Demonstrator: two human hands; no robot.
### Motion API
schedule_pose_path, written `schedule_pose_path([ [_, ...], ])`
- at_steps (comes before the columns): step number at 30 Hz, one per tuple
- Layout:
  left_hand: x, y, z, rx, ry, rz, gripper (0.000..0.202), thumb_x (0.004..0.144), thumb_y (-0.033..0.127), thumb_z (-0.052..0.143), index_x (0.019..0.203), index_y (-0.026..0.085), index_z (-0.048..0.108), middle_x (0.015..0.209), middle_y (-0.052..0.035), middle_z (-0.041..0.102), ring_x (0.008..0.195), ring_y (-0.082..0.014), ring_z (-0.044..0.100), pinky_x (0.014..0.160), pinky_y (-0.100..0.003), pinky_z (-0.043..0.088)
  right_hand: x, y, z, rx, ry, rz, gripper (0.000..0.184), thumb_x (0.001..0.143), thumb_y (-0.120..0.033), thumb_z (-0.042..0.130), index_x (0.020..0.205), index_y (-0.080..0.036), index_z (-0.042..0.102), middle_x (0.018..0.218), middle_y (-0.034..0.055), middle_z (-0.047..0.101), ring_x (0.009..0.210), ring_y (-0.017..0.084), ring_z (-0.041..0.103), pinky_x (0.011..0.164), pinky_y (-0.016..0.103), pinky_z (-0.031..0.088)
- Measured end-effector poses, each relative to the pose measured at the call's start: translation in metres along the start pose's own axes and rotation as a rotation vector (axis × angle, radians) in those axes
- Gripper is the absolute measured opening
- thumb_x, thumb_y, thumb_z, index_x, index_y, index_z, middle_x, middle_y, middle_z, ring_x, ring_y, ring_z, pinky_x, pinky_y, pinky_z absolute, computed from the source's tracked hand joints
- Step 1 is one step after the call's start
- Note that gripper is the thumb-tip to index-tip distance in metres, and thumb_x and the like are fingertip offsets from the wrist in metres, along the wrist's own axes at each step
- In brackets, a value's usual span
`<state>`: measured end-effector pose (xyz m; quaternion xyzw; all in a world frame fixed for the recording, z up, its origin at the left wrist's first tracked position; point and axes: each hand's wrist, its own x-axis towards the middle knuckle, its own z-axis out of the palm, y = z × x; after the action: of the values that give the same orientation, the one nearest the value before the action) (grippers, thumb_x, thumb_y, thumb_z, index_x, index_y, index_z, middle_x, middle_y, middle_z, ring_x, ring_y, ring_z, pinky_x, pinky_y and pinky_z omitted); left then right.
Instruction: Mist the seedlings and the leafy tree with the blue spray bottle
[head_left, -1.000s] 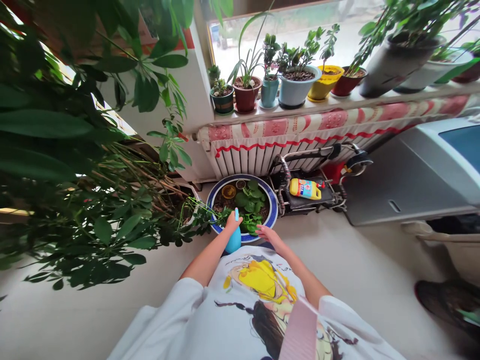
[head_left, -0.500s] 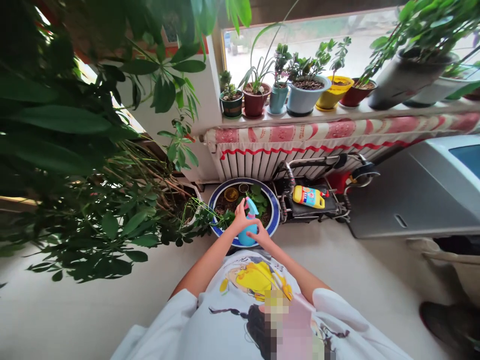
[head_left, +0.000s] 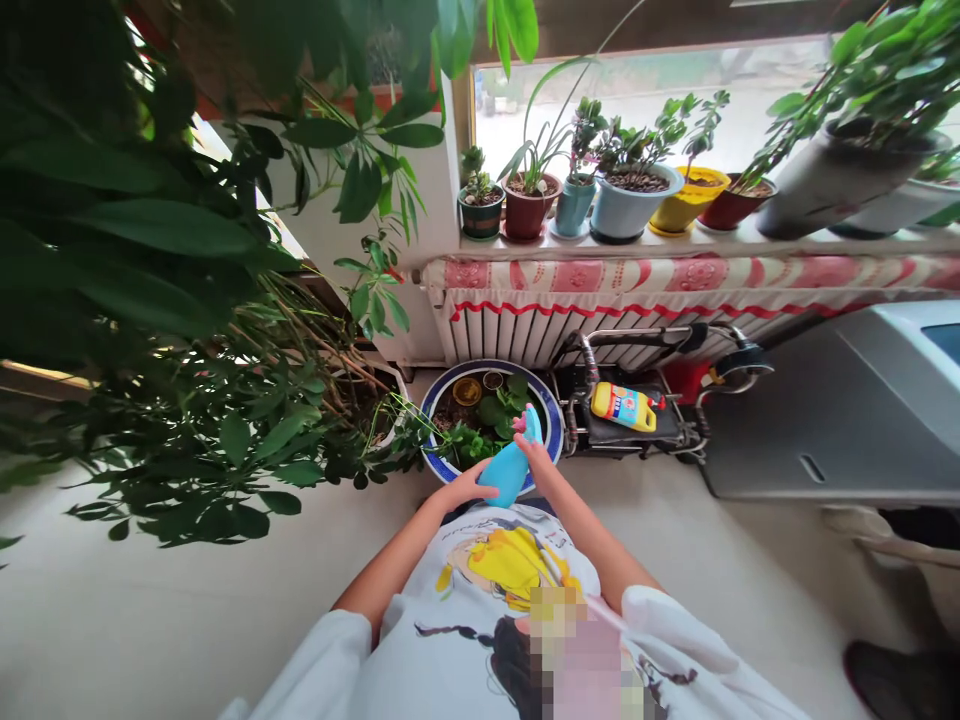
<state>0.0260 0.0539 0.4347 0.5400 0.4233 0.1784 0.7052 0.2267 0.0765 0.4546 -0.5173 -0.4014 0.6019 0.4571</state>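
Observation:
A blue spray bottle (head_left: 505, 474) with a pink trigger is tilted in front of my shirt, its head pointing away to the right. My left hand (head_left: 472, 486) grips the lower part of its body from the left. Around the neck and trigger, my right hand (head_left: 531, 446) is closed. Just beyond the bottle lies a big round planter (head_left: 556, 412) with a blue and white rim. Green leafy plants (head_left: 496, 408), soil and a small yellowish round dish (head_left: 466, 391) show inside it.
Large leafy branches (head_left: 225, 440) crowd the left side. A metal-framed cart (head_left: 637, 335) carrying a yellow bottle (head_left: 624, 405) stands right of the planter, before a radiator (head_left: 495, 335). Several potted plants line the windowsill (head_left: 585, 243). A grey cabinet (head_left: 817, 400) is at the right.
My left hand has gone from the spray head down to the bottle's lower body. My right hand has moved up to its neck. The bottle now leans further right.

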Motion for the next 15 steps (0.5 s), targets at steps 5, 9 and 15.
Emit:
schedule_pose_path([
  [5,-0.002,-0.006,0.008,-0.096,-0.019,-0.104,0.066,0.082,0.035,0.070,0.142,0.025,0.045,0.126,-0.0091,0.066,0.111,-0.0266,0.064,0.082,-0.031,0.053,0.023,-0.009,-0.005,0.013,0.042,-0.056,0.066,0.078,-0.057,0.061,0.135,-0.024,0.052,0.125,0.0125,0.065,0.122,0.034,0.058,0.102,0.050,0.045],
  [9,0.002,-0.013,-0.004,-0.128,0.128,-0.234,0.050,0.098,0.047,0.046,0.144,0.028,0.042,0.114,-0.0065,0.070,0.100,-0.0197,0.068,0.085,-0.033,0.054,0.034,-0.008,-0.021,-0.045,0.177,-0.107,0.061,0.079,-0.057,0.057,0.127,-0.019,0.056,0.119,0.0154,0.068,0.116,0.035,0.060,0.094,0.049,0.048],
  [15,-0.009,-0.038,-0.031,-0.071,0.528,-0.472,0.036,0.094,0.037,0.059,0.124,0.016,0.057,0.124,-0.0101,0.060,0.106,-0.0222,0.063,0.089,-0.044,0.055,0.032,-0.008,-0.040,-0.230,0.303,-0.247,0.048,0.082,-0.052,0.056,0.117,-0.020,0.059,0.125,0.0117,0.064,0.114,0.029,0.060,0.087,0.039,0.049],
])
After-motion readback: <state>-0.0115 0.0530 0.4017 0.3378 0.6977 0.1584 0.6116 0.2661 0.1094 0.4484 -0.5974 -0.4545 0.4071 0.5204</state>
